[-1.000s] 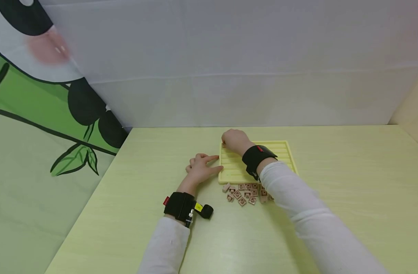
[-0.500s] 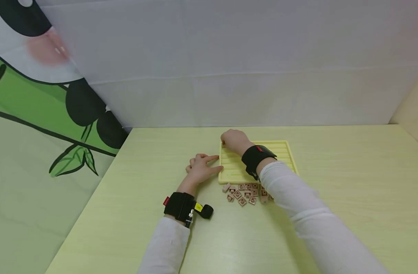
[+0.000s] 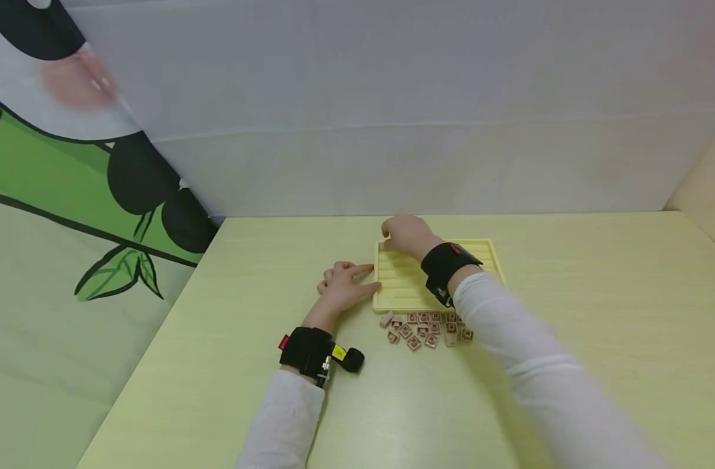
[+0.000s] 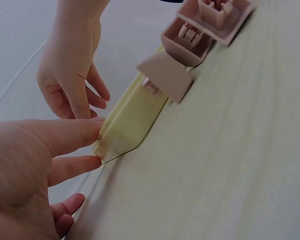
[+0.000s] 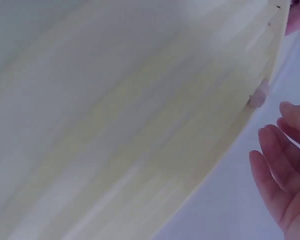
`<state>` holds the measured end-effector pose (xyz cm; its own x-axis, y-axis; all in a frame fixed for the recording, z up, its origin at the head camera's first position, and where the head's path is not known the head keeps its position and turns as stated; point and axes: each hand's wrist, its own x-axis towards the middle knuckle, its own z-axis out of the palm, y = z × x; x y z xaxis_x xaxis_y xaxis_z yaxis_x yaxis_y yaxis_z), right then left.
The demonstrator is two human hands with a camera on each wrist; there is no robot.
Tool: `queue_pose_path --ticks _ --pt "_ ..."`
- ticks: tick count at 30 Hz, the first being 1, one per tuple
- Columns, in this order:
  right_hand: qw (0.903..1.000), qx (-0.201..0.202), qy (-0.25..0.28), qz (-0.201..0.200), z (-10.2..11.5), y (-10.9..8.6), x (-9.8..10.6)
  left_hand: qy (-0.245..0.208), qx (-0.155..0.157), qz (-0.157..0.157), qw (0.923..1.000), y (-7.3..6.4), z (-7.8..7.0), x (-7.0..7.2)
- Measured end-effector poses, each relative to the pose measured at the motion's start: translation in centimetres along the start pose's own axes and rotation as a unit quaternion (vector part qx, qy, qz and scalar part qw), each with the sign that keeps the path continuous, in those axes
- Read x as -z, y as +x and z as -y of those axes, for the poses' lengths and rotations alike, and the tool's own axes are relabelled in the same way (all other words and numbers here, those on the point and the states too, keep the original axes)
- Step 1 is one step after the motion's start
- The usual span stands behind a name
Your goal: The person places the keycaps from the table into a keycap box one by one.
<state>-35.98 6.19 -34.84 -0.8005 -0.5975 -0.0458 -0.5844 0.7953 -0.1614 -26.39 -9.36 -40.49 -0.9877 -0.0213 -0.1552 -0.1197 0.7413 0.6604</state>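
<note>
One pale table [image 3: 568, 365] supported the assembly I observed. Upon it lay a yellow ridged tray [image 3: 392, 301]. The left hand [image 3: 341, 288] was positioned at the tray's left side, fingers spread, thumb and index fingertip touching the edge. The right hand [image 3: 412, 236] was located over the far left corner, fingers bent, thumb and fingertips apart. Loose keycaps [image 3: 413, 342] were grouped on the table just beside the near edge, several inverted with stems exposed. A single keycap [image 5: 260, 93] sat inside the tray at the far left corner, near the right fingertips.
</note>
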Motion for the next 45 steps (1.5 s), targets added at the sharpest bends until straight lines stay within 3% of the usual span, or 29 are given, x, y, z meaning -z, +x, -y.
queue_pose_path --ticks 8,15,19,30,35,45 --pt "0.9956 0.010 0.077 -0.052 -1.9 -2.6 2.9 0.012 0.005 0.001 0.9999 0.1 -0.2 0.2" --pt "0.9794 -0.002 0.176 -0.099 -4.3 -5.5 4.4 0.013 0.006 0.005 0.9999 0.2 -0.2 0.2" --pt "0.9742 -0.003 0.198 -0.108 -5.2 -7.0 4.4 0.012 0.009 0.005 0.9999 0.2 -0.1 0.3" --pt "0.9830 0.053 0.153 -0.086 -4.3 -10.7 2.4 0.006 0.012 0.006 0.9999 0.2 0.0 0.4" --pt "0.9849 0.108 0.114 -0.073 -3.7 -12.3 1.3 0.001 0.012 0.008 0.9999 0.2 0.1 0.6" --pt "0.9716 0.224 0.075 -0.019 -3.6 -13.6 -1.1 0.001 0.016 0.010 0.9998 0.0 0.2 0.8"
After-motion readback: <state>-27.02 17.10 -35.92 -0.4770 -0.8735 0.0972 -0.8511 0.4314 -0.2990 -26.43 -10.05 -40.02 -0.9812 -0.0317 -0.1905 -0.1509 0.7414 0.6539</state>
